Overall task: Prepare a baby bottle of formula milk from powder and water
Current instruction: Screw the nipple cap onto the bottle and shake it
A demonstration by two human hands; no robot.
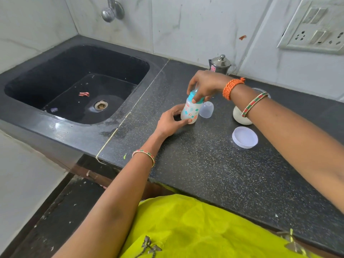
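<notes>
The left hand is curled around the lower body of a small white plastic baby bottle printed with teal and orange shapes, thumb on the near side and fingertips wrapped to its base, steadying it upright on the speckled black stone counter. The right hand comes down from above with its fingers bunched closed over the bottle's teal screw collar, covering the very top so that the teat cannot be made out. The bottle looks whitish inside, though how full it is cannot be told. Just beside the right hand's fingertips, on the far side of the bottle, a clear dome-shaped plastic bottle cap stands on the counter, almost touching the bottle. Under the right forearm sits a round white container partly hidden by the wrist, which carries an orange braided band and a red-and-green bangle; its contents are not visible. Nearer the person than that container, on the right arm's side, a round white plastic lid lies flat, rim up. Beyond the right hand, against the pale tiled wall, stands a small steel lidded pot with a knob. Out past the left hand lies a black sink with a drain and a few scraps in its basin, and a steel tap juts from the wall above it.
</notes>
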